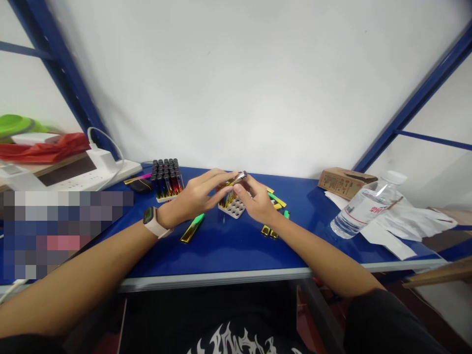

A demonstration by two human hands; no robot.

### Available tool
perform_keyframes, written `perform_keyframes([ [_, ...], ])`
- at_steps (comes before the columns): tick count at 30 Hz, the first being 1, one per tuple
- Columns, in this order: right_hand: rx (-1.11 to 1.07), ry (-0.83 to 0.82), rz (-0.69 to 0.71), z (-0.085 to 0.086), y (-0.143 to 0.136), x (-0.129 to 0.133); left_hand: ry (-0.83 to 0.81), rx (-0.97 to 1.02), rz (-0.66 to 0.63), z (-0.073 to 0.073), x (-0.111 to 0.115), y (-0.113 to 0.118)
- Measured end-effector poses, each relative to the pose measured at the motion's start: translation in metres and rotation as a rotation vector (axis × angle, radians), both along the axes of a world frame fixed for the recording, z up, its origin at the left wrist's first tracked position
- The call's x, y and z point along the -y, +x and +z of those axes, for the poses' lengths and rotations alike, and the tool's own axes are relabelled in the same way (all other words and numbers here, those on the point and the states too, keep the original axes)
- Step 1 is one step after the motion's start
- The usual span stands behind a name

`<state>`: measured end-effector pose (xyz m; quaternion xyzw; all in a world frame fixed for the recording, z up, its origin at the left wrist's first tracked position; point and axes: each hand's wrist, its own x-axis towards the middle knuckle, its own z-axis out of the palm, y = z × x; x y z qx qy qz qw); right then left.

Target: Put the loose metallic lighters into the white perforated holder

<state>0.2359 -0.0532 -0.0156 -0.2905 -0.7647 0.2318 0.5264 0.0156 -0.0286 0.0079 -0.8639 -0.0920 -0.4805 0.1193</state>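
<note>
Blue table [228, 246]: bottle [363, 209] R, full lighter tray [167, 179] L

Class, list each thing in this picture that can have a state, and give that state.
Left hand: gripping the lighter.
Right hand: gripping the lighter.
Lighter: held tilted above the white tray.
White tray: partly filled.
Full tray: packed with upright lighters.
Water bottle: capped, lying down.

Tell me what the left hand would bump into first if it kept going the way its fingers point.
The left hand points right, toward the right hand. Both already pinch the same lighter, so the right hand's fingers come first. Past them, loose lighters lie on the blue table, though depth is hard to judge.
</note>
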Motion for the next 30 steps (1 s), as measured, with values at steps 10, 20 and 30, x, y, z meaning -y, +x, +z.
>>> perform_keyframes([
  [10, -0.285, -0.069, -0.134, 0.002, -0.008, 0.000, -0.035, -0.018, 0.098, -0.006, -0.005, -0.004],
  [20, -0.466, -0.318, -0.027, -0.001, 0.008, -0.029, -0.344, -0.380, 0.301, -0.014, -0.019, -0.013],
  [30, -0.465, -0.682, -0.015, 0.008, 0.013, -0.026, -0.454, -0.468, 0.301, -0.016, -0.021, -0.013],
])
